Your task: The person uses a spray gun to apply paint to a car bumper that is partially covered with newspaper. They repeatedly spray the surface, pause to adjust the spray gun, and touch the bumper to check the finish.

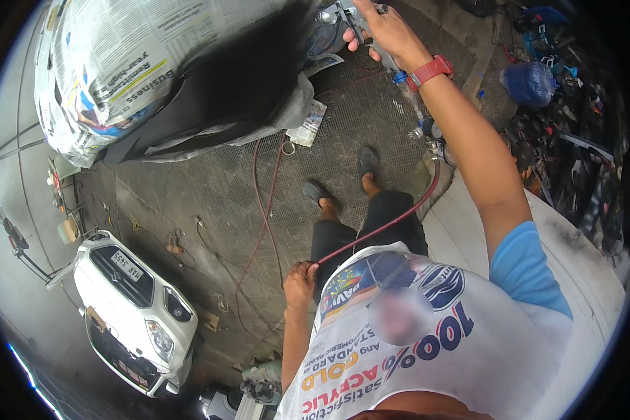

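My right hand [392,35], with a red watch at the wrist, is closed around a spray gun [350,22] near the top edge. The gun's front is beside a dark black car panel [241,77], whose surroundings are masked with newspaper [112,59]. Some of the gun is hidden behind my fingers. Lower down, my left hand [299,285] is closed on a red air hose [392,222] in front of my waist. The hose runs up to the right, to metal fittings with a round gauge [430,129] below the gun.
A white car [136,301] stands at the lower left. Hoses and cords [266,217] trail over the rough floor around my feet. To the right are a blue water jug [530,84] and a dark heap of clutter [574,161]. A large white surface [462,224] lies close on my right.
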A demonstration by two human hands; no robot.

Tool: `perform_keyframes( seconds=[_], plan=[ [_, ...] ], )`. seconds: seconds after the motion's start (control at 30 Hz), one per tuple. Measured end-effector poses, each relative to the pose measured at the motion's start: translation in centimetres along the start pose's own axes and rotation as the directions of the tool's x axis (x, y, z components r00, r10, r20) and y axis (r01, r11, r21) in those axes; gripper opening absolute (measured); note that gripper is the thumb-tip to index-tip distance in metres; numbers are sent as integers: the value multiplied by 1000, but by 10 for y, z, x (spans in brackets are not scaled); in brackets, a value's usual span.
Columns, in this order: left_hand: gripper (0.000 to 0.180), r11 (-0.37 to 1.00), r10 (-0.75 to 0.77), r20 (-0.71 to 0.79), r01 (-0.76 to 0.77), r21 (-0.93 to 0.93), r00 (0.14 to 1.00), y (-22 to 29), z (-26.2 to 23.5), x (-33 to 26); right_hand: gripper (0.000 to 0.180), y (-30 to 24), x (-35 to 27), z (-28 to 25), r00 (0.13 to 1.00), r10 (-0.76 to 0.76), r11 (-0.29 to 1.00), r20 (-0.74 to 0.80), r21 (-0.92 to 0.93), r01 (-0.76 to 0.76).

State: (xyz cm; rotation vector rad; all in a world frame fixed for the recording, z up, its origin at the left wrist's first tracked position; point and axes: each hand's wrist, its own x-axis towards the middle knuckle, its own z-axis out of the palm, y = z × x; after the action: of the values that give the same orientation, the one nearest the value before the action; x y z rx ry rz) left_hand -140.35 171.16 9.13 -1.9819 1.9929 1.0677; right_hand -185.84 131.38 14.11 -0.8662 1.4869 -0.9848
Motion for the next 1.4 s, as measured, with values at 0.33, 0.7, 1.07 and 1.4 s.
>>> perform_keyframes(
  seconds=[0.33,0.7,1.07,1.4],
  plan=[
    [34,995,0,161,-16,100,987,84,19,69,55,85,25,-32,839,-540,837,-66,-143,528],
    [39,952,268,279,-298,70,922,163,78,197,45,233,39,-7,597,-617,422,513,-424,801],
    [43,975,184,400,-217,38,898,136,122,212,58,279,46,21,778,-243,676,580,-474,565],
    [55,995,-99,386,82,61,917,41,99,122,55,124,24,-35,899,-436,900,-43,-51,434]
  ],
)
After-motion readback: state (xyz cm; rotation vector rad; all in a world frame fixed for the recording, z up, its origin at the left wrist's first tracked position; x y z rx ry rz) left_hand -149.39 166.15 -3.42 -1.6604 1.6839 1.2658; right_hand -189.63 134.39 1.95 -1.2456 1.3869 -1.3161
